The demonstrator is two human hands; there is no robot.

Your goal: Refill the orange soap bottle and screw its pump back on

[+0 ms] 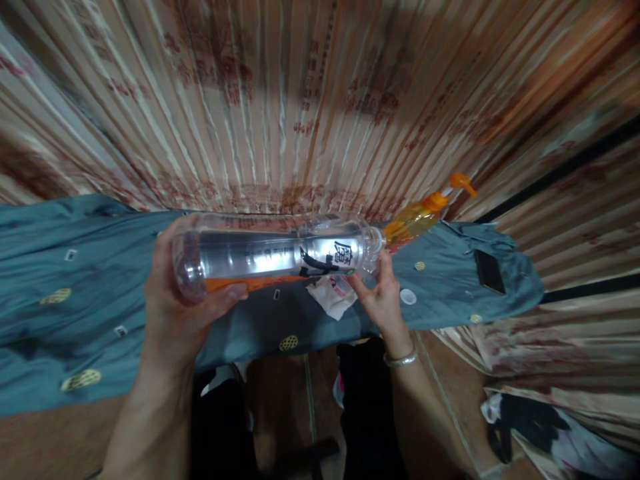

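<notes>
A large clear plastic bottle (250, 250) with a silver and orange label lies sideways in the air over the cloth-covered surface. My left hand (180, 293) is wrapped round its base end, thumb along the near side. At the neck end on the right, my right hand (380, 290) grips the bottle with thumb and fingers. Just beyond the neck stands a pump bottle (410, 223) of yellow-orange liquid with an orange pump head. A crumpled white wipe or packet (334, 299) lies below the large bottle. Right of my right hand is a small white round cap (408, 297).
The long narrow surface has a teal patterned cloth (250, 333). A black phone (490, 271) lies near its right end. Pleated patterned curtains (280, 100) hang behind and to the right. Dark and white fabric (540, 427) is on the lower right.
</notes>
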